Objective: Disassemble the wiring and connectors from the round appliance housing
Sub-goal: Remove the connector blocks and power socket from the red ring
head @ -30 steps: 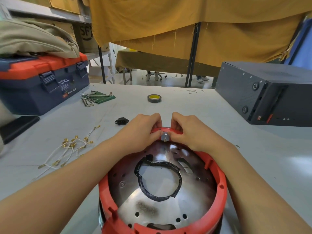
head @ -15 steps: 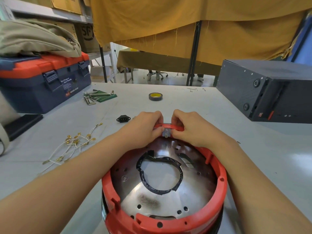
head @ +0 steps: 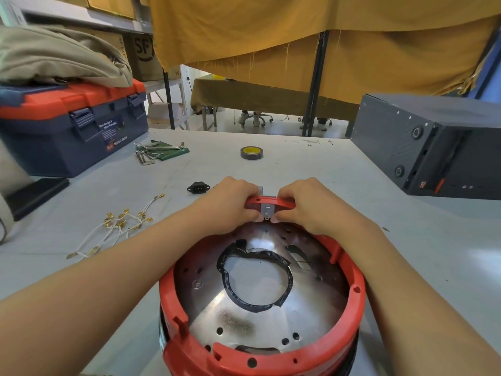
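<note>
At the near edge of the grey bench stands the round appliance housing point(head: 260, 294): a glossy red plastic ring around a shiny perforated metal dish with a ragged black gasket circling its central hole. The left hand point(head: 227, 204) and right hand point(head: 306, 204) curl their fingers over the far rim, pinching a small grey metal connector point(head: 267, 211) between them. Toward the left edge lie white wires with brass terminals point(head: 119, 226), beyond them a black socket point(head: 198, 187) and a tape roll point(head: 251, 152)
</note>
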